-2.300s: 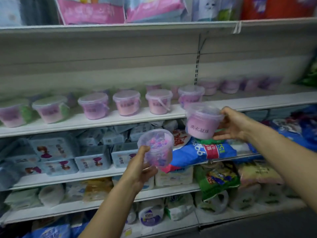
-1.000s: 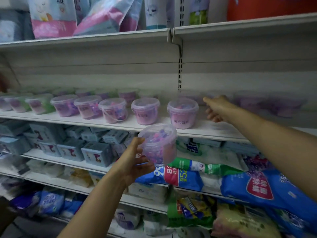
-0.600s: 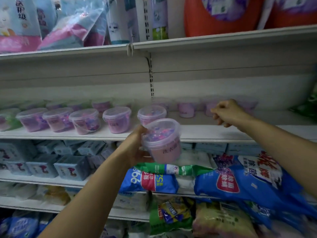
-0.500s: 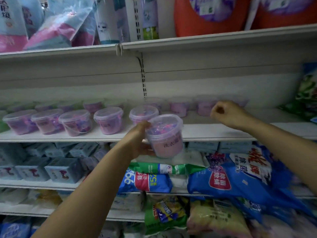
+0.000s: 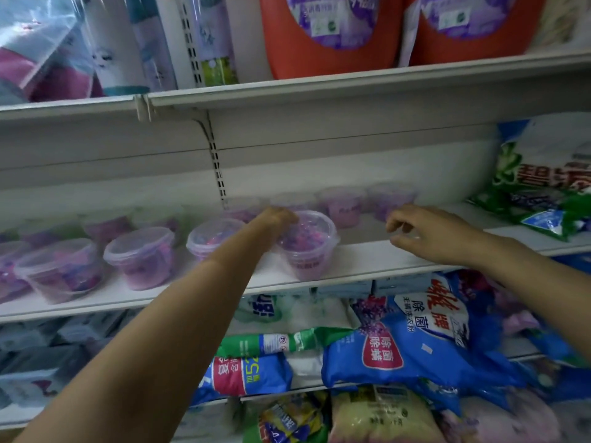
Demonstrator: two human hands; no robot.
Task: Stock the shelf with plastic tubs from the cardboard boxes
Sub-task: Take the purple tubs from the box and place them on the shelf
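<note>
A clear plastic tub (image 5: 308, 243) of purple and pink beads stands on the white shelf (image 5: 377, 255), near its front edge. My left hand (image 5: 276, 220) holds it at its left side, at the lid rim. My right hand (image 5: 425, 231) hovers over the bare shelf to the right, fingers loosely curled, holding nothing. A front row of like tubs (image 5: 140, 255) runs to the left. Several more tubs (image 5: 343, 206) stand at the back of the shelf.
Orange detergent jugs (image 5: 329, 30) and packets fill the shelf above. A green and white bag (image 5: 543, 177) lies at the shelf's right end. Blue detergent bags (image 5: 403, 343) bulge from the shelf below. No cardboard box is in view.
My left hand has carried the tub up from below the shelf edge and set it down on the shelf, right of the front row. My right hand stays near the shelf, empty.
</note>
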